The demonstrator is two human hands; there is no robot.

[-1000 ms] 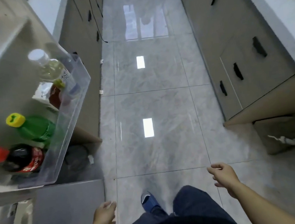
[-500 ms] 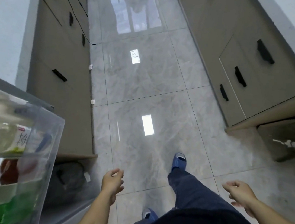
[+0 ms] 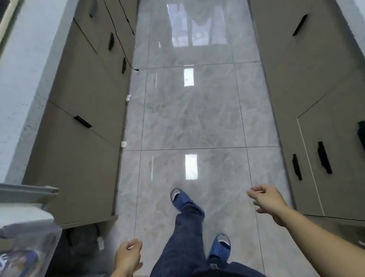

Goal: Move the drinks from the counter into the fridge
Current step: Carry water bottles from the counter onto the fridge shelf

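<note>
No drinks clearly in view; blurred label shapes inside clear fridge door bin (image 3: pixel 28 253), bottom left. Left hand (image 3: pixel 128 257) and right hand (image 3: pixel 267 200) both empty, fingers loosely curled. Person mid-stride on glossy tile floor (image 3: pixel 188 119). Risk: slip in slides (image 3: pixel 182 197); hip clipping open door.

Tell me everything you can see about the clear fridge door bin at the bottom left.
The fridge door bin is a see-through plastic shelf with a rounded corner, jutting from the open fridge door at the lower left edge of the view. Blurred blue, white and red shapes show through its wall, likely bottle labels; the picture is too smeared to tell more. Its left part is cut off by the frame. Neither hand touches it; the left hand hangs to its right.
</note>
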